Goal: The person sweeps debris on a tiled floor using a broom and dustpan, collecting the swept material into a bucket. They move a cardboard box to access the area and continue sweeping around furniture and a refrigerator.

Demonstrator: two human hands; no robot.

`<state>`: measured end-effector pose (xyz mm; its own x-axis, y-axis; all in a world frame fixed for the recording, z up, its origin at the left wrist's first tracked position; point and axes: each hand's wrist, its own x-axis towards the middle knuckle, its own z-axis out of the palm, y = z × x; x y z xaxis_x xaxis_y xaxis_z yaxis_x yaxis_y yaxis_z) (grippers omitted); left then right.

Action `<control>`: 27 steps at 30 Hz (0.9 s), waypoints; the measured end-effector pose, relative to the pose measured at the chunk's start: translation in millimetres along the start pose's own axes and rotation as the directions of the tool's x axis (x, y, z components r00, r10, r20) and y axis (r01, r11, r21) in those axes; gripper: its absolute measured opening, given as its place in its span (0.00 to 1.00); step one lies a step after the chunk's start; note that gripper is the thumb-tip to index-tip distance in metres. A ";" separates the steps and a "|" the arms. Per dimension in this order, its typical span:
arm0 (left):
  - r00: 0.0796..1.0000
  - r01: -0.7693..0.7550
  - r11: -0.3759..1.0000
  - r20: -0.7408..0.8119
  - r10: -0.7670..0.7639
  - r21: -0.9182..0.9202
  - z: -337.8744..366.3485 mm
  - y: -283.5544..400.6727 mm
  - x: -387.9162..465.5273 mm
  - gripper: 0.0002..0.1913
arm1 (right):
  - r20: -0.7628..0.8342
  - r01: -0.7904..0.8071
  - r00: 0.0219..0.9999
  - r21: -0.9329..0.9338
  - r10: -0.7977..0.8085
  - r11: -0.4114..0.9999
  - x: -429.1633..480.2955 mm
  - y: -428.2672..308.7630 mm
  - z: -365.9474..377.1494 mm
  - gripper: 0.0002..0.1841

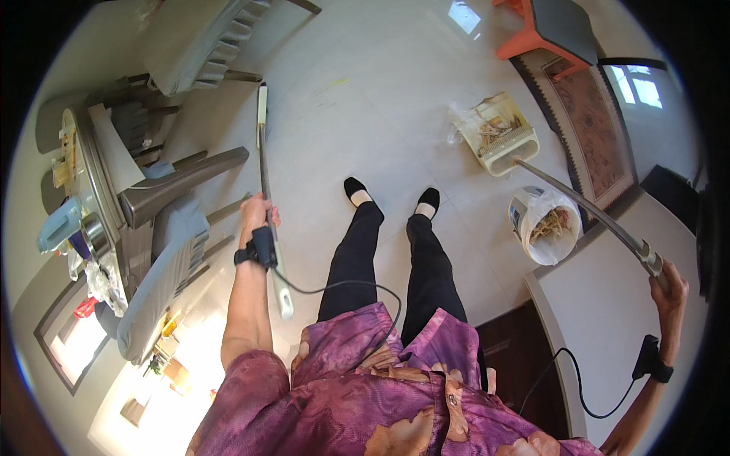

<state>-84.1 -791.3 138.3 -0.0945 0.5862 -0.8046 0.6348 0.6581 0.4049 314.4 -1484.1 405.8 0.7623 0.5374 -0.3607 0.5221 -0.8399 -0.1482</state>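
My left hand [259, 214] is closed around the metal pole of a long-handled tool [263, 165]. Its grip end is pale with a hanging hole, and its narrow far end points away over the floor; whether that end is a broom head cannot be told. Out to the right, my right hand [672, 288] grips the top of a long metal dustpan handle [593, 210]. The cream plastic dustpan [527, 149] is at the handle's far end, with dry litter [495, 128] in it and clear plastic film [453, 122] at its left edge. Beside the handle stands a white bucket [518, 214] lined with a plastic bag, with straw-like scraps [553, 225] inside.
At left is a table [108, 196] bearing a light-blue jug [60, 222] and plastic bags, with fabric-covered chairs [171, 273] around it. A patterned mat [593, 131] and an orange-legged stool [556, 28] lie upper right. A white counter [616, 296] borders the right side.
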 end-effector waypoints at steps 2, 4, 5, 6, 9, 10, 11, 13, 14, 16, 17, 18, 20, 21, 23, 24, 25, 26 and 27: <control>1.000 0.012 1.000 0.010 -0.012 0.026 12.5 -3.3 15.2 0.23 | -0.001 0.023 1.000 -0.026 -0.023 0.999 0.0 -3.3 -0.2 0.16; 0.999 -0.021 0.999 0.032 0.022 -0.024 26.6 -14.5 15.6 0.09 | 0.045 -0.041 0.998 0.002 0.041 0.999 0.0 -9.3 1.4 0.16; 0.999 -0.013 0.999 0.031 0.015 -0.047 37.3 -21.6 9.8 0.08 | 0.069 -0.077 0.995 0.013 0.075 0.997 0.6 -12.1 1.5 0.16; 0.999 -0.007 0.998 0.033 0.010 -0.070 48.5 -26.3 3.4 0.07 | 0.046 -0.004 0.999 0.012 0.004 1.000 1.5 -14.0 1.9 0.15; 0.987 0.031 0.999 0.158 -0.033 0.012 77.1 -34.8 -29.9 0.20 | -0.007 0.169 0.986 -0.007 -0.169 0.986 3.9 -18.9 1.0 0.14; 0.984 0.033 0.999 0.177 -0.037 0.026 84.9 -36.3 -42.6 0.23 | -0.015 0.206 0.978 -0.016 -0.207 0.978 5.0 -19.6 -0.7 0.14; 0.978 0.037 0.998 0.202 -0.046 0.044 91.9 -38.7 -55.2 0.26 | -0.012 0.211 0.977 -0.033 -0.211 0.977 5.2 -20.8 -1.9 0.13; 0.960 0.009 0.996 0.279 -0.035 0.093 107.7 -42.5 -75.3 0.36 | 0.064 0.092 0.994 -0.035 -0.090 0.995 5.9 -21.2 -2.9 0.14; 0.945 -0.009 0.996 0.326 -0.022 0.092 114.1 -43.7 -81.9 0.37 | 0.017 0.111 0.994 -0.005 -0.111 0.994 5.4 -21.4 -2.4 0.16; 0.921 -0.069 0.992 0.388 0.023 0.104 122.0 -47.8 -92.2 0.38 | 0.038 0.067 0.997 -0.029 -0.066 0.997 3.5 -20.1 -2.8 0.14; 0.892 -0.117 0.988 0.448 0.061 0.098 124.0 -48.2 -94.1 0.39 | 0.056 0.060 0.997 -0.037 -0.058 0.998 3.5 -17.7 -3.0 0.14; 0.887 -0.154 0.980 0.454 0.081 0.125 126.8 -48.4 -93.9 0.39 | 0.069 0.065 0.996 -0.023 -0.063 0.998 3.2 -14.9 -2.6 0.15; 0.875 -0.188 0.977 0.468 0.121 0.098 133.2 -47.4 -90.5 0.39 | 0.085 0.067 0.994 0.003 -0.067 0.998 1.6 -6.9 -2.5 0.17; 0.858 -0.212 0.973 0.495 0.140 0.093 137.1 -44.7 -86.2 0.40 | 0.073 0.094 0.993 0.028 -0.096 0.995 1.1 -1.7 -1.4 0.20; 0.859 -0.220 0.972 0.488 0.154 0.082 144.2 -42.4 -80.5 0.39 | 0.073 0.054 0.996 -0.007 -0.053 0.999 -0.8 9.6 0.4 0.20; 0.856 -0.227 0.970 0.492 0.159 0.082 147.0 -41.9 -77.9 0.39 | 0.060 0.067 0.996 -0.036 -0.065 0.997 -2.9 15.3 0.5 0.20; 0.857 -0.217 0.972 0.494 0.145 0.092 149.1 -42.4 -75.7 0.40 | 0.102 0.039 0.994 -0.022 -0.036 0.999 -4.8 20.9 0.6 0.20; 0.854 -0.216 0.972 0.500 0.143 0.091 151.0 -42.5 -73.3 0.40 | 0.080 0.035 0.996 -0.021 -0.033 0.999 -6.8 25.7 3.4 0.19; 0.855 -0.214 0.972 0.499 0.137 0.100 152.0 -42.9 -71.0 0.41 | 0.056 0.031 0.998 -0.018 -0.030 0.999 -8.8 29.9 5.8 0.19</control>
<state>11.9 -933.0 112.0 0.3890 0.3555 -0.8499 0.7136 0.4672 0.5220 321.1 -1514.4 399.2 0.7240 0.5571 -0.4067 0.5520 -0.8215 -0.1426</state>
